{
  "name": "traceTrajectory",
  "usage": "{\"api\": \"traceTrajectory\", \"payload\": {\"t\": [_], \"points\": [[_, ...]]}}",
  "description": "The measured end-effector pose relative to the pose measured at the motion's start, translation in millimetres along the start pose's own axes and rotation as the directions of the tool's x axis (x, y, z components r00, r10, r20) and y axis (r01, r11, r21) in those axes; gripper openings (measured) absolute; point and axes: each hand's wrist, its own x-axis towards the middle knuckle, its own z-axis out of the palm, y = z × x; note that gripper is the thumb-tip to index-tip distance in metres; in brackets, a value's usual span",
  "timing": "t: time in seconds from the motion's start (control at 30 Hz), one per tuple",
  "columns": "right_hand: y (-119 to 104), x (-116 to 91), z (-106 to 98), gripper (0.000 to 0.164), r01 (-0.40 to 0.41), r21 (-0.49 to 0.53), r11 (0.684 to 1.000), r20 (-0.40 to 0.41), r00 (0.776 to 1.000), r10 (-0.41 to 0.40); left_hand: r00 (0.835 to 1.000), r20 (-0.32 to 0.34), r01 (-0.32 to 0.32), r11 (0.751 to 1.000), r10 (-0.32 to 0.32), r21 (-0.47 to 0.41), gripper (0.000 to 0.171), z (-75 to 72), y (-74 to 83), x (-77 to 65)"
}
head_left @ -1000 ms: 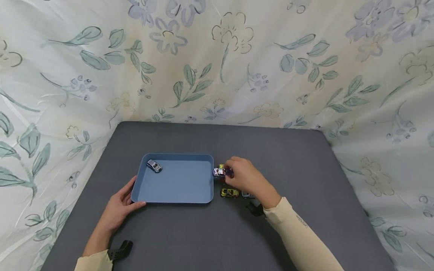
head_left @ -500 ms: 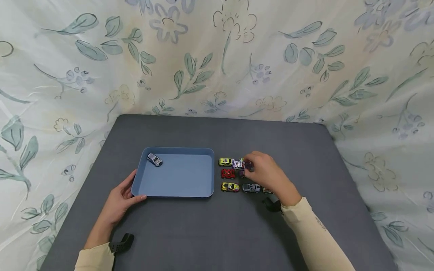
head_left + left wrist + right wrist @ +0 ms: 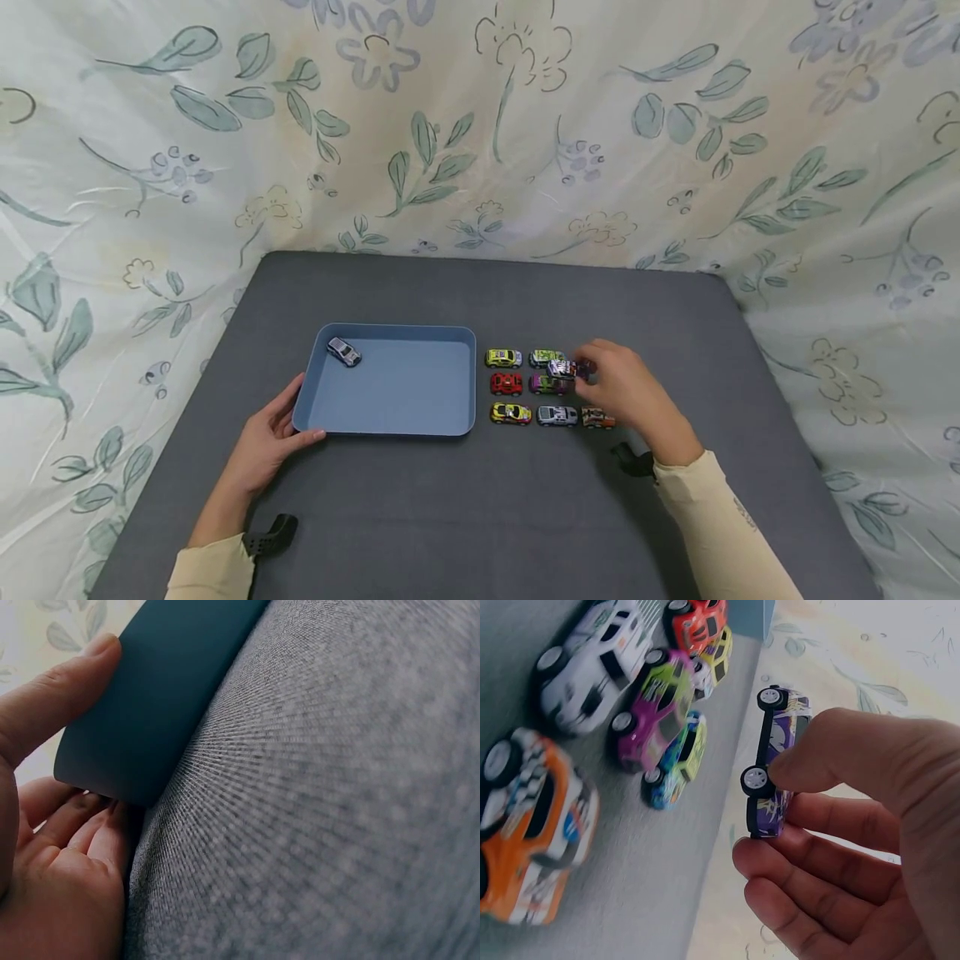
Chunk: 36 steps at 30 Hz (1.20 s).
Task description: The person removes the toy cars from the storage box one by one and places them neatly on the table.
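A purple-and-white toy car (image 3: 561,368) is pinched by my right hand (image 3: 621,385), thumb on its side in the right wrist view, lifted above the table. Below it in the head view lie a green-and-blue toy car (image 3: 543,357) and a magenta-and-green one (image 3: 546,385). My left hand (image 3: 258,454) holds the front left corner of a blue tray (image 3: 397,387). Its thumb (image 3: 82,671) lies along one wall while the other fingers sit round the corner. Inside the tray, near its back left corner, a silver toy car (image 3: 344,352) stands at a slant.
Right of the tray, toy cars stand in rows: yellow-green (image 3: 503,358), red (image 3: 506,384), yellow (image 3: 511,413), grey-white (image 3: 557,416) and orange (image 3: 597,417). They rest on a grey cloth-covered table (image 3: 420,517). A floral curtain (image 3: 450,125) hangs behind and at both sides.
My right hand has carried the purple-and-white car rightward from the tray's right edge, uncovering the cars in the rows. The left hand keeps its hold on the tray corner.
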Motion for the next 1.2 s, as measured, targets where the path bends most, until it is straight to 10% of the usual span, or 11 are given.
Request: {"api": "traceTrajectory", "payload": {"t": [1.2], "points": [[61, -11, 15, 0.023, -0.033, -0.026, 0.999, 0.078, 0.996, 0.035, 0.999, 0.004, -0.046, 0.998, 0.046, -0.031, 0.103, -0.1, -1.3, -2.7]]}}
